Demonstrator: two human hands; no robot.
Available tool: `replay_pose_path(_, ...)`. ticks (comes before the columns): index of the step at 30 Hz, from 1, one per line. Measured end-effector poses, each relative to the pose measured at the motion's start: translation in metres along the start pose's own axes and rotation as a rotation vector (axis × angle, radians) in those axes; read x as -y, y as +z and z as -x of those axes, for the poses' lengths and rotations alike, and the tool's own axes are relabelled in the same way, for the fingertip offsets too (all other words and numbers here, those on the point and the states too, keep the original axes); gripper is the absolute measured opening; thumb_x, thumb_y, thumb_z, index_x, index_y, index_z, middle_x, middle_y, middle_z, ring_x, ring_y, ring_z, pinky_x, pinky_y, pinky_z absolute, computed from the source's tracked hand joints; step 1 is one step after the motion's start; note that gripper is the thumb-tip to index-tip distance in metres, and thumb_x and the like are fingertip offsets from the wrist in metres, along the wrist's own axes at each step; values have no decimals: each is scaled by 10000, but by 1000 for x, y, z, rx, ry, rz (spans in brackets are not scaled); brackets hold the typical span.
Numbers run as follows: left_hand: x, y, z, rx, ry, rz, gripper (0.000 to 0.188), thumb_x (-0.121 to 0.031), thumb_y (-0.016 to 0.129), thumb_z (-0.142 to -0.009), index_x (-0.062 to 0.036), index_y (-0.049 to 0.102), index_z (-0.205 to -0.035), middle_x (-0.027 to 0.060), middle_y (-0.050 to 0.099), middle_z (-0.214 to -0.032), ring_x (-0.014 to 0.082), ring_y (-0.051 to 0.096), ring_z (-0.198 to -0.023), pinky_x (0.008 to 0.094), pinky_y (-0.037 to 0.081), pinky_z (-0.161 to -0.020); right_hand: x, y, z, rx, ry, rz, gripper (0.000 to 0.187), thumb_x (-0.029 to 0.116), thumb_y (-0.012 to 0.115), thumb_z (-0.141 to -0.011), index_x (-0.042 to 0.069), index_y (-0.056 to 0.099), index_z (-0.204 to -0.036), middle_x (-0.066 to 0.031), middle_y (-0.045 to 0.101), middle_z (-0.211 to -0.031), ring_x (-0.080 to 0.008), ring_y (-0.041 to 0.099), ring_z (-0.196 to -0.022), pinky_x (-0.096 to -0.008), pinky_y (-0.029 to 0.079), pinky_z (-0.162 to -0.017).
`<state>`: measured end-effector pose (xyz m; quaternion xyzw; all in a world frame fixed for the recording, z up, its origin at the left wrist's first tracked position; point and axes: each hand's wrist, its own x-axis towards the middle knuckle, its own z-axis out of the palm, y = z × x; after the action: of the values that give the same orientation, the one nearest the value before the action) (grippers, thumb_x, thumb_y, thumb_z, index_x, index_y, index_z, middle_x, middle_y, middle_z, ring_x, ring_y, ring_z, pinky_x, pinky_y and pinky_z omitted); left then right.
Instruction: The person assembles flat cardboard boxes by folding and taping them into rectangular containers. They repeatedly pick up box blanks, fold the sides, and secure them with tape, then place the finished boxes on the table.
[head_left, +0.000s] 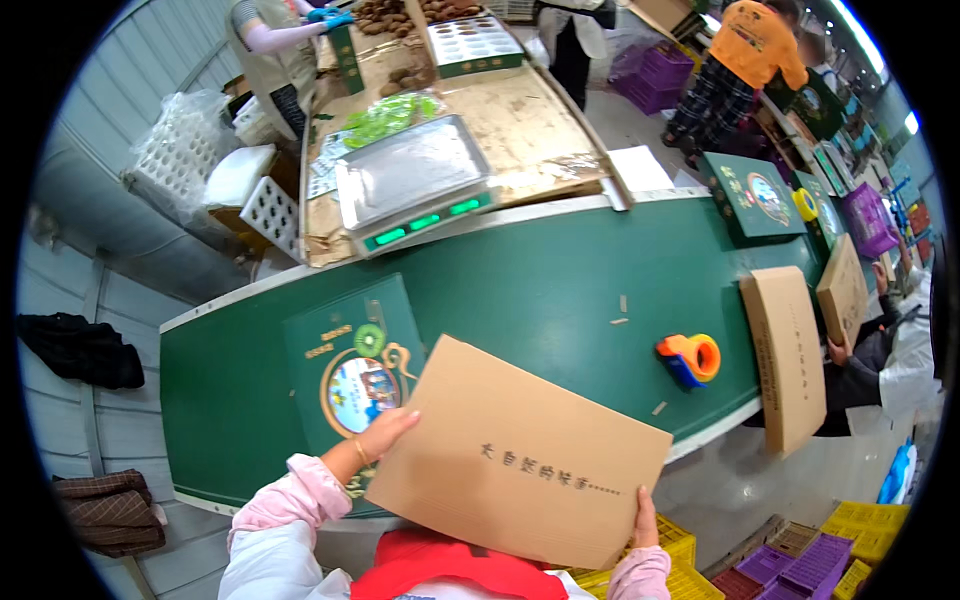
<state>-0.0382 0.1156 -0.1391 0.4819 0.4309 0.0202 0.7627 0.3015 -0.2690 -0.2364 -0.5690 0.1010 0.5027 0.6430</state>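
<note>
A flat brown cardboard box (525, 440), with a line of dark print on its face, is tilted in front of my body over the near edge of the green work surface. My left hand (388, 434) grips its left edge. At the lower right edge, my right hand (646, 520) holds it, partly hidden behind the cardboard. Beneath and beyond my left forearm lies a green gift box (310, 345) with a round picture and a kiwi slice on it; the cardboard covers part of it. An orange and blue tape dispenser (690, 360) rests to the right.
The green belt-like surface (540, 270) spans in front of me. Beyond it stands a digital scale (415, 180) on a wooden table (535, 120). Another cardboard box (785, 360) and a green box (752, 200) are at right. Co-workers stand beyond and right; plastic crates (790, 560) sit below right.
</note>
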Motion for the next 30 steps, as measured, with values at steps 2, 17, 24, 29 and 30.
replay_pose_path(2, -8, 11, 0, 8, -168, 140, 422, -282, 515, -918, 13, 514, -1219, 90, 593, -1134, 165, 557, -1039, 319, 430, -917, -7, -28, -13, 19, 21, -24, 569, 416, 527, -907, 22, 428, -1305, -155, 549, -1230, -281, 562, -1080, -412, 469, -910)
replay_pose_path(17, -304, 253, 91, 185, 895, -1786, 309, -228, 666, -739, -136, 611, -1029, 15, 490, -1349, 228, 466, -1218, 488, 285, -897, 17, 135, -103, 556, 255, 185, 482, 479, 487, -921, 28, 606, -1043, -117, 647, -977, -200, 617, -896, -361, 504, -794)
replay_pose_path(24, -281, 243, 73, 101, 994, -1740, 238, -193, 678, -748, -180, 605, -974, -58, 480, -1362, 150, 498, -1188, 512, 285, -898, 236, 175, 12, 512, -1019, 353, 214, 167, 549, -867, -24, 582, -776, -92, 622, -713, -143, 582, -677, -259, 451, -632)
replay_pose_path(29, -269, 228, 79, -165, 1018, -1629, 372, -274, 740, -703, -144, 581, -1013, 0, 568, -1238, 132, 520, -1152, 525, 262, -975, 298, 224, 26, 509, -1534, 276, 407, 227, 680, -735, -13, 587, -1049, -199, 492, -1229, -294, 491, -1113, -368, 377, -947)
replay_pose_path(30, -263, 221, 85, -235, 994, -1557, 401, -297, 748, -695, -135, 576, -1018, 14, 581, -1213, 134, 522, -1149, 528, 254, -990, 305, 227, 23, 600, -1519, 377, 435, 243, 682, -734, -18, 594, -1071, -210, 464, -1278, -313, 473, -1158, -382, 364, -974)
